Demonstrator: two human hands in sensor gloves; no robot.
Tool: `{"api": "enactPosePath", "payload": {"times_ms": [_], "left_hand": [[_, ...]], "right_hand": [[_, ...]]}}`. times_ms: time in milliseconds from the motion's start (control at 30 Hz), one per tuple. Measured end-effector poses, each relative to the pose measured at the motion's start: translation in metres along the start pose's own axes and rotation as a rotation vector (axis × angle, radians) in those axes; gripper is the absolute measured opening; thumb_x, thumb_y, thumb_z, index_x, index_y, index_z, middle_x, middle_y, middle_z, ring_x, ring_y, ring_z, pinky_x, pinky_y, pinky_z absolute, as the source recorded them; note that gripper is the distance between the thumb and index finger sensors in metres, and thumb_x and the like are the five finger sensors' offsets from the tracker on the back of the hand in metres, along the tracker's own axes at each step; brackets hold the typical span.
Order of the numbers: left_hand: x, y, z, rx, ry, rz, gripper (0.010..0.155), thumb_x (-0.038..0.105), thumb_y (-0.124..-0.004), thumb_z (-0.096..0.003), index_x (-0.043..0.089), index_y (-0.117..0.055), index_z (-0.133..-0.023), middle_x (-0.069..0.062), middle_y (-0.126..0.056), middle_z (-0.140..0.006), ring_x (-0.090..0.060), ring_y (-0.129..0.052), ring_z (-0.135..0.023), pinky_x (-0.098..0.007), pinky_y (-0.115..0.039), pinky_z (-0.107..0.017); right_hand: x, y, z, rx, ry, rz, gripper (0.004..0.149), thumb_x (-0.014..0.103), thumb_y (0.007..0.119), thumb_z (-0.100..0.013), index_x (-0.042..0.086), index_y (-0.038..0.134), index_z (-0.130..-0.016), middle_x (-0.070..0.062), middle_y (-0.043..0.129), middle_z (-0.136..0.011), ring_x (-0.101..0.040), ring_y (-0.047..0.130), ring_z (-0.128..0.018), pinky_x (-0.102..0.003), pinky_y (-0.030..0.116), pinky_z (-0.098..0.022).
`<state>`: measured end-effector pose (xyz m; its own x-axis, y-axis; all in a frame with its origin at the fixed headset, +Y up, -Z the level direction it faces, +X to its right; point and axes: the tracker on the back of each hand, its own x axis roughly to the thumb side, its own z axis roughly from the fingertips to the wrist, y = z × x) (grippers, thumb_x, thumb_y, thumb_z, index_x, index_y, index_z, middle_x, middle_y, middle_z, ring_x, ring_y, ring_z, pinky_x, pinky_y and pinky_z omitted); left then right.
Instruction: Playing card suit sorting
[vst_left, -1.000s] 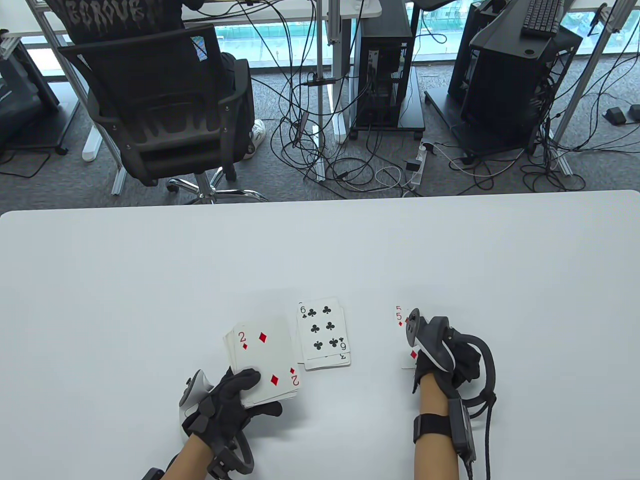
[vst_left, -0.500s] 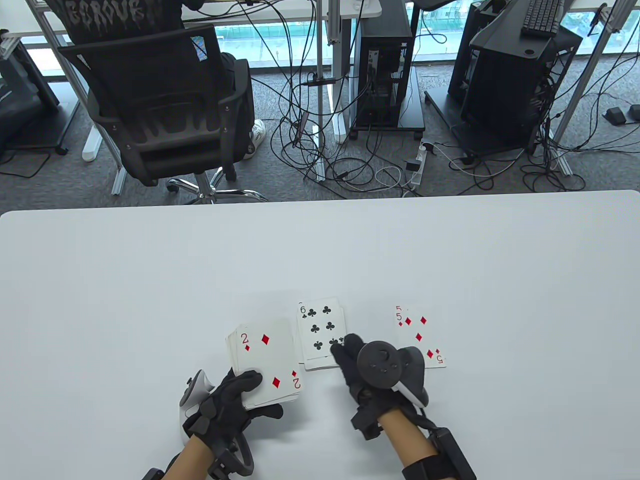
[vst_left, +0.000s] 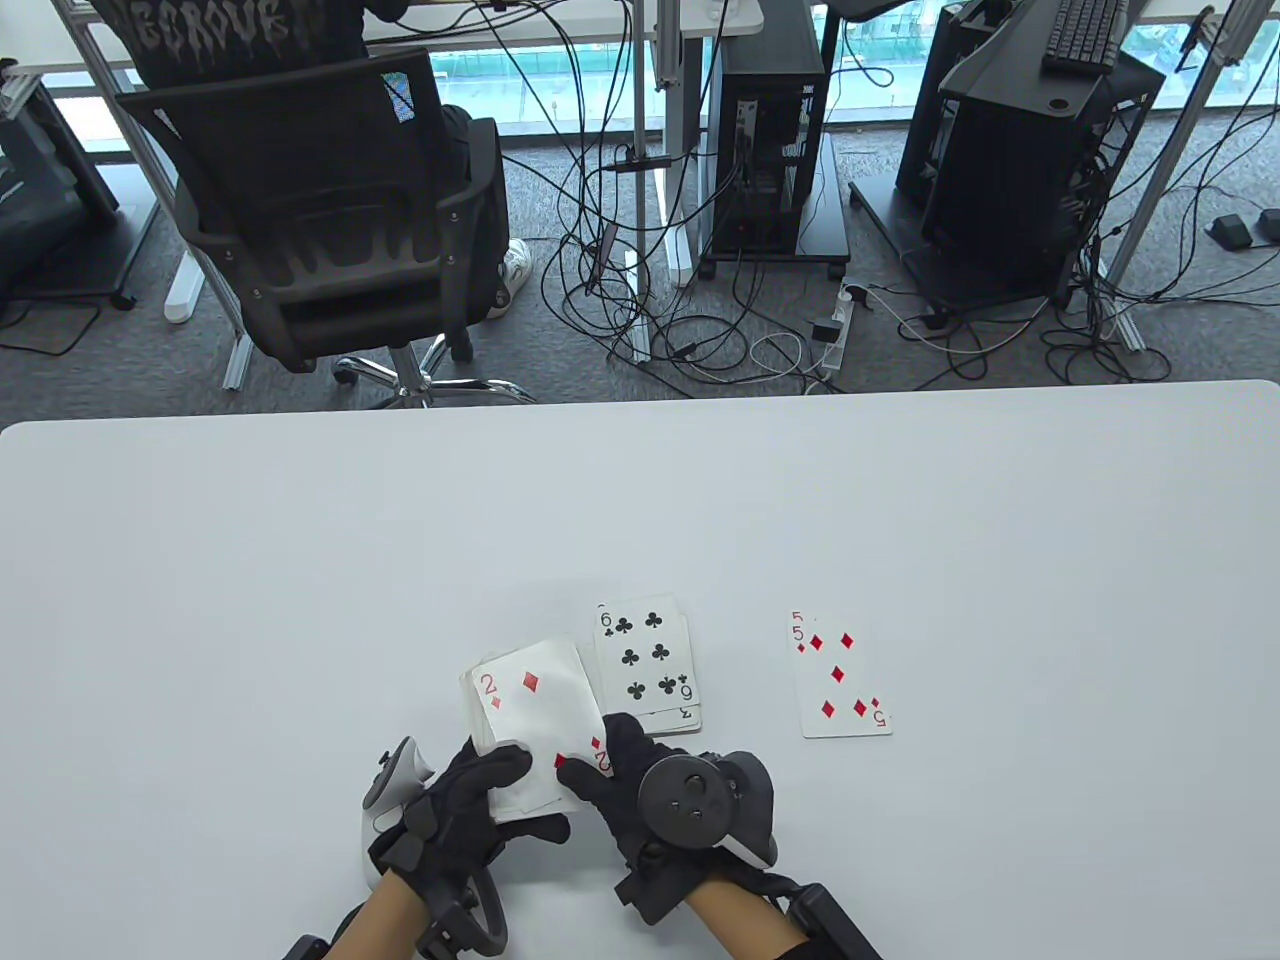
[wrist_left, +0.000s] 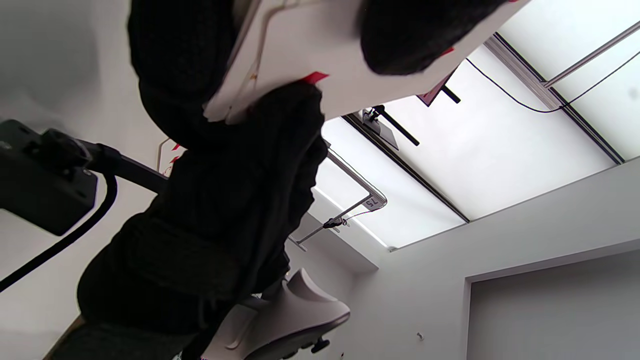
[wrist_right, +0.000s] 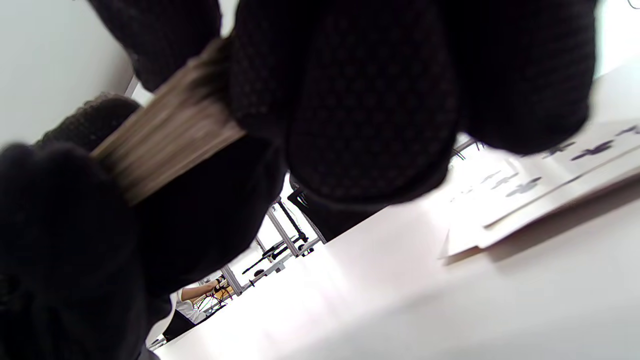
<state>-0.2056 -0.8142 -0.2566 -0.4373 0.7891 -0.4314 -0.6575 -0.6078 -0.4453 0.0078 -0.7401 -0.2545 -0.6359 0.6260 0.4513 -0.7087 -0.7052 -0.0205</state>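
My left hand (vst_left: 525, 795) grips a deck of cards (vst_left: 530, 720) face up just above the table's near edge. The 2 of diamonds (vst_left: 535, 700) lies on top, skewed against the cards below. My right hand (vst_left: 600, 755) has its fingers on that card's lower right corner and pinches it. The right wrist view shows the deck's edge (wrist_right: 165, 140) between dark gloved fingers (wrist_right: 370, 110). A club pile (vst_left: 645, 660) topped by the 6 lies right of the deck. A diamond pile (vst_left: 840, 685) topped by a 5 lies further right.
The white table (vst_left: 300, 560) stretches far and to both sides of the piles. Beyond its far edge stand an office chair (vst_left: 320, 200), desks, computer towers and loose cables on the floor. The club pile (wrist_right: 550, 190) lies close beside my right hand.
My right hand left the diamond pile, crossed leftward past the club pile and reached the deck. The 2 of diamonds has twisted off the deck. The left hand stayed put.
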Motion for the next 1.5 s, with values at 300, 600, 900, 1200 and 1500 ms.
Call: {"api": "enactPosePath", "payload": {"times_ms": [300,600,900,1200,1500], "left_hand": [[-0.002,0.001,0.0,0.001,0.006,-0.001,0.06,0.043,-0.071,-0.0605,0.037,-0.036,-0.108,0.003,-0.051,-0.115,-0.032,-0.067,-0.102,-0.043,-0.082,-0.056],[-0.003,0.003,-0.001,0.007,-0.005,0.03,0.059,0.044,-0.071,-0.0607,0.037,-0.036,-0.109,0.003,-0.051,-0.115,-0.031,-0.068,-0.101,-0.042,-0.082,-0.055],[-0.005,0.006,0.0,0.025,-0.008,0.047,0.059,0.044,-0.071,-0.061,0.037,-0.036,-0.109,0.004,-0.051,-0.115,-0.031,-0.068,-0.101,-0.042,-0.083,-0.055],[-0.004,0.006,0.0,0.028,-0.012,0.053,0.059,0.044,-0.07,-0.0611,0.037,-0.036,-0.109,0.003,-0.051,-0.115,-0.031,-0.068,-0.101,-0.042,-0.082,-0.056],[-0.004,0.006,0.0,0.028,-0.012,0.05,0.059,0.044,-0.071,-0.0611,0.037,-0.036,-0.109,0.003,-0.051,-0.115,-0.031,-0.068,-0.101,-0.042,-0.082,-0.056]], "right_hand": [[-0.015,-0.011,0.002,-0.045,0.046,0.041,0.044,0.027,0.066,-0.052,-0.01,0.07,-0.075,-0.006,0.093,-0.041,-0.019,0.1,-0.023,-0.041,0.089,-0.022],[-0.047,-0.044,0.007,-0.171,0.182,-0.007,0.042,0.024,0.066,-0.052,-0.011,0.072,-0.075,-0.006,0.093,-0.041,-0.019,0.1,-0.022,-0.041,0.089,-0.022],[-0.097,-0.091,-0.008,-0.197,0.411,0.076,0.042,0.023,0.067,-0.052,-0.011,0.073,-0.074,-0.006,0.094,-0.038,-0.018,0.099,-0.02,-0.041,0.089,-0.02],[-0.145,-0.125,0.001,-0.031,0.747,0.369,0.042,0.022,0.069,-0.051,-0.014,0.075,-0.072,-0.006,0.094,-0.034,-0.018,0.098,-0.015,-0.042,0.088,-0.017],[-0.159,-0.107,0.004,0.235,0.855,0.723,0.044,0.022,0.069,-0.051,-0.015,0.075,-0.074,-0.006,0.093,-0.036,-0.019,0.098,-0.016,-0.043,0.088,-0.019]]}}
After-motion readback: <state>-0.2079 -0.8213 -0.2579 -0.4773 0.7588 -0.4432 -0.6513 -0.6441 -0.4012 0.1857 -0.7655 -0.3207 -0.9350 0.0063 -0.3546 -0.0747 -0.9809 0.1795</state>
